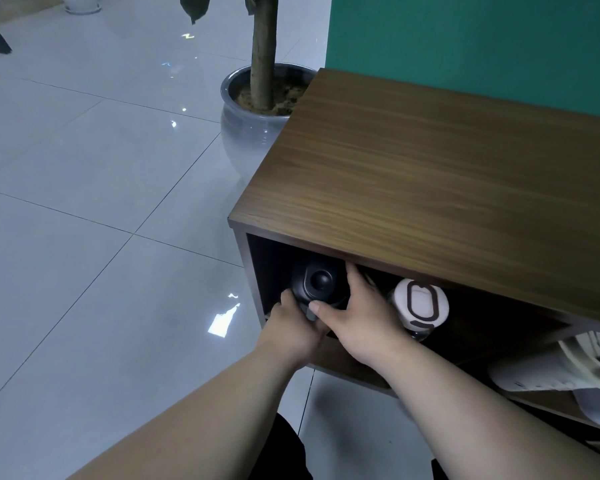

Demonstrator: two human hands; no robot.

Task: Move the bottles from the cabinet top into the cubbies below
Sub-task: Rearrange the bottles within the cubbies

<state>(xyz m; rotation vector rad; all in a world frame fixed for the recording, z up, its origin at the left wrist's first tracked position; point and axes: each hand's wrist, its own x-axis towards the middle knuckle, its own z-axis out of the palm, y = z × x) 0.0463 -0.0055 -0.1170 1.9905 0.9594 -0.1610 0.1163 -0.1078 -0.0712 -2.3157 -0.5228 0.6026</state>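
Observation:
A black bottle (317, 280) with a round lid stands inside the leftmost cubby of the brown wooden cabinet (430, 174). Both of my hands grip it: my left hand (293, 323) wraps its lower left side, my right hand (361, 317) holds its right side with the thumb across the front. A white bottle (420, 303) with a dark oval ring on its lid stands in the same cubby, just right of my right hand. The part of the cabinet top that I can see bears nothing. The bottles' lower bodies are hidden in the dark cubby.
A potted tree in a grey glazed pot (253, 126) stands on the floor by the cabinet's far left corner. White shoes (582, 368) fill the lower cubby on the right. Glossy grey floor tiles (101, 202) stretch to the left. A green wall (482, 46) backs the cabinet.

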